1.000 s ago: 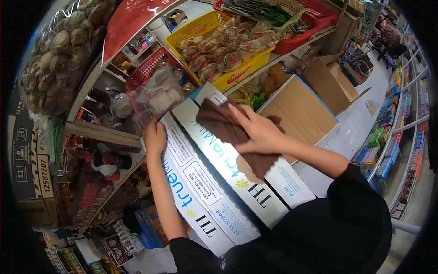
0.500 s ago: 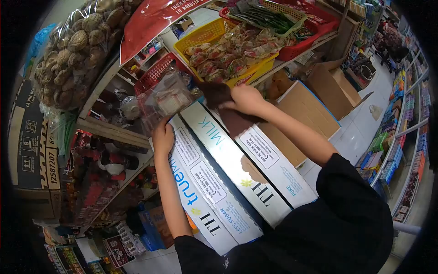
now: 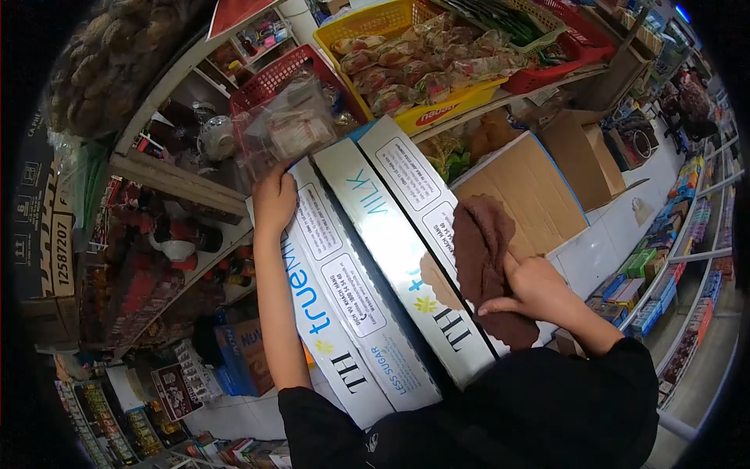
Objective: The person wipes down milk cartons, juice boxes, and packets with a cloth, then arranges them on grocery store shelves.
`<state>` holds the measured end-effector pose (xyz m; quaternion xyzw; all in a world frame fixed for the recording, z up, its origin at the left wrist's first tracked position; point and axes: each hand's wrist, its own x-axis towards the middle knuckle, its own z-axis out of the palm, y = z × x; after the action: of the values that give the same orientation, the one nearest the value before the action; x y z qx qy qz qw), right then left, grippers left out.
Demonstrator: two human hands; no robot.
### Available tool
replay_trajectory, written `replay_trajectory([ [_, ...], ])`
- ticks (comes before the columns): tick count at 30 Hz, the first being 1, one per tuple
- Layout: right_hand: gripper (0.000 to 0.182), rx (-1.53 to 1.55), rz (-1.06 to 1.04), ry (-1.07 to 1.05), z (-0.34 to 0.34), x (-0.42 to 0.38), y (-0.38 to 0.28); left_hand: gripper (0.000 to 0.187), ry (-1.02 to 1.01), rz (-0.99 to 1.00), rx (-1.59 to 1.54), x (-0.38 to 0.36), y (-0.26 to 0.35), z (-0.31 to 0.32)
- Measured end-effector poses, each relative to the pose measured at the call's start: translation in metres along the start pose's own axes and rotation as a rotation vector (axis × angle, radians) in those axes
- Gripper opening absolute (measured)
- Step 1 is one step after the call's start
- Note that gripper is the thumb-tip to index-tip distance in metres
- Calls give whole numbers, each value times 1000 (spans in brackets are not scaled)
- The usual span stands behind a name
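Two long white milk cartons lie side by side against my body. My left hand [image 3: 274, 200] rests on the far left corner of the left carton [image 3: 355, 293], its fingers bent over the edge; whether they grip it is hard to tell. A brown cloth [image 3: 483, 254] is held in my right hand [image 3: 539, 289], thumb on top and fingers in its folds. The cloth lies over the right side of the right carton [image 3: 367, 187], whose top has a torn brown patch [image 3: 440, 285].
Beyond the cartons are a yellow basket [image 3: 461, 100] of wrapped packs and a red basket [image 3: 269, 78] with plastic bags. An open cardboard box [image 3: 531, 187] stands to the right. Shelves of goods [image 3: 672, 266] line the far right; a stacked box [image 3: 51, 258] is left.
My right hand has drawn the brown cloth from the far end of the cartons towards me and to the right. My left hand stays at the left carton's corner.
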<state>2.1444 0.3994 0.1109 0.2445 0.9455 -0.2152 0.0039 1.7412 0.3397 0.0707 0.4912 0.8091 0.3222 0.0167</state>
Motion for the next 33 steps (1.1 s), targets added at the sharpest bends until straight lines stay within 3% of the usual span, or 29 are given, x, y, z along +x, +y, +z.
replay_trajectory([
  [6, 44, 703, 3, 80, 11, 66, 33, 34, 25, 28, 30, 0, 6, -2],
  [8, 41, 809, -4, 79, 11, 102, 46, 33, 26, 23, 6, -1, 7, -1],
  [10, 41, 830, 91, 45, -15, 128, 31, 33, 25, 34, -5, -1, 7, -1],
  [13, 36, 930, -57, 216, 11, 182, 40, 32, 37, 62, -4, 0, -5, 3],
  [16, 37, 599, -162, 582, 41, 234, 61, 33, 30, 49, 50, -1, 1, 0],
  [17, 51, 407, 140, 289, -10, 208, 31, 33, 21, 44, 40, -1, 3, -1],
  [20, 52, 139, 158, 288, -29, 213, 36, 33, 3, 25, 26, -3, 5, -3],
  [21, 54, 97, 104, 216, -29, 218, 41, 33, 6, 23, 35, -3, 5, -3],
  [24, 57, 393, -303, 169, -21, 220, 54, 33, 4, 16, 21, -4, 11, -7],
  [26, 60, 441, -99, 32, -31, 201, 40, 33, -1, 11, 18, -5, 13, -8],
  [27, 61, 536, -154, 105, -1, 217, 67, 33, 0, 9, 23, -5, 13, -8],
  [29, 54, 498, -226, 267, -1, 204, 63, 33, -14, -38, -15, -6, 17, -8],
  [31, 50, 397, -205, 200, -30, 177, 49, 33, -31, -40, -34, -6, 22, -9],
  [33, 50, 198, -187, -39, -53, 153, 26, 34, -25, 14, 10, -6, 19, -11],
])
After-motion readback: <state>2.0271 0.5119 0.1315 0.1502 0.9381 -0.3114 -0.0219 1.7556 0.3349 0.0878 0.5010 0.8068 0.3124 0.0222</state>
